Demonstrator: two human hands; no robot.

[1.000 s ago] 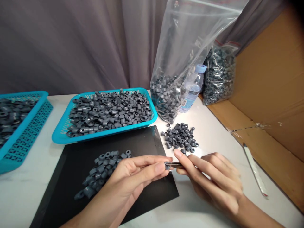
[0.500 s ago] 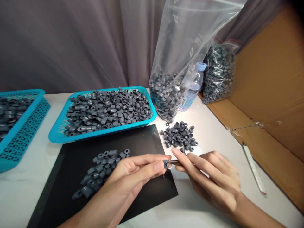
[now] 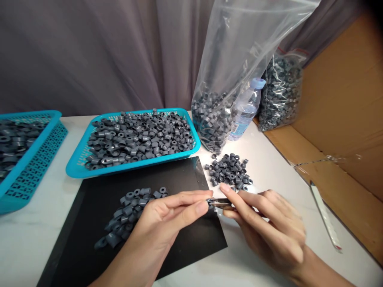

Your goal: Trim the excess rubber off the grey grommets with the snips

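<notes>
**Grey piece pinched at the tip of a dark tool**

Your left hand (image 3: 167, 217) is closed in a pinch, thumb and forefinger clamped on a small grey piece (image 3: 210, 202). Your right hand (image 3: 269, 227) grips a slender dark tool (image 3: 220, 203) between thumb and forefinger, and its tip meets the piece right at your left fingertips. Both hands hover over the right edge of the black mat (image 3: 185, 247).

On that mat, just left of your left hand, lies a heap of grey rings (image 3: 131, 211). A second loose pile (image 3: 229, 171) sits on the white table (image 3: 269, 159), just beyond your right forefinger. A white strip (image 3: 324, 215) lies further right, against the cardboard box (image 3: 344, 119).

Behind the mat, 1 teal basket (image 3: 193, 151) is filled with more rings, and another basket (image 3: 36, 155) stands at the far left. Further back, a tall clear bag (image 3: 239, 59) holds rings at its bottom. A water bottle (image 3: 248, 107) leans behind it, and a smaller bag (image 3: 281, 91) rests by the box. A grey curtain (image 3: 89, 52) closes off the back.
</notes>
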